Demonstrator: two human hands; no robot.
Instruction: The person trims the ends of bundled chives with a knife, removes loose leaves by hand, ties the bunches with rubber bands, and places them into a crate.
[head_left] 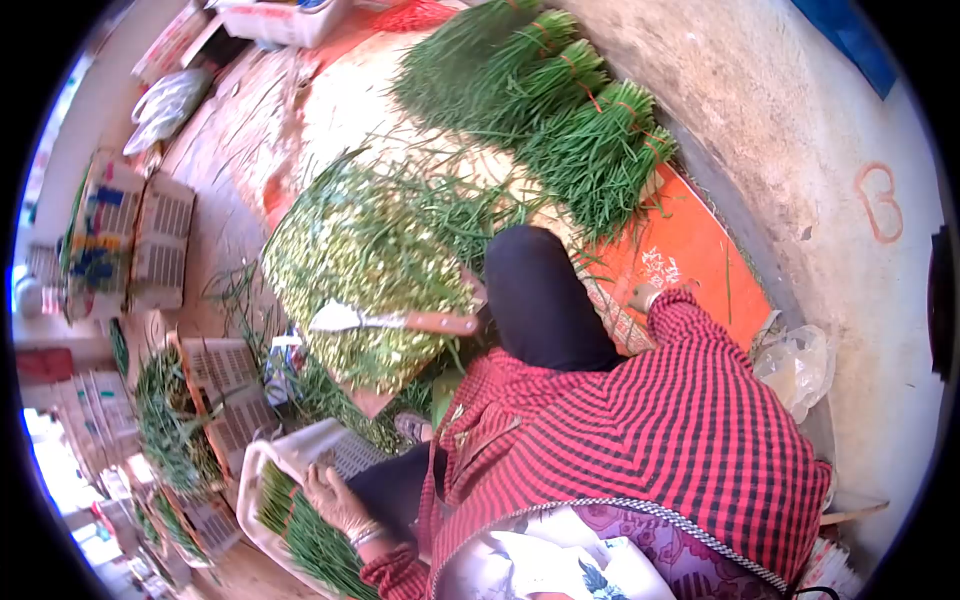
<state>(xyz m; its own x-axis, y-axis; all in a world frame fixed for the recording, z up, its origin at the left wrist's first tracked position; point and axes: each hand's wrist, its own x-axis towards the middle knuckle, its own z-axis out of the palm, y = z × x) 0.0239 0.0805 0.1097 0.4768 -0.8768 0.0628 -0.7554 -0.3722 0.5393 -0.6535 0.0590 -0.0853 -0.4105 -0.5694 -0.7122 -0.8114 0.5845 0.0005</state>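
The left hand's [335, 501] fingers lie loosely spread on greens [312, 545] in the white crate [254, 487]. The right hand's [645, 297] grip cannot be told; it is over the orange sheet [706, 262], near bundles [590, 160]. A knife [395, 320] lies on the heap [350, 235].

The greens [325, 550] in the white basket [250, 500] are long, thin and deep green, their paler cut ends packed toward the basket's far left corner and their leafy lengths trailing toward the wearer (a narrow reddish band crosses them near the cut ends). They lie flat, lengthwise inside the rim. More bundles [590, 150] of the same slender sort lie on their sides in an overlapping row by the wall, pale ends toward it, leaves fanning loosely away. Reddish ties grip them near the butts; the nearest bundle partly covers the orange sheet [700, 250].
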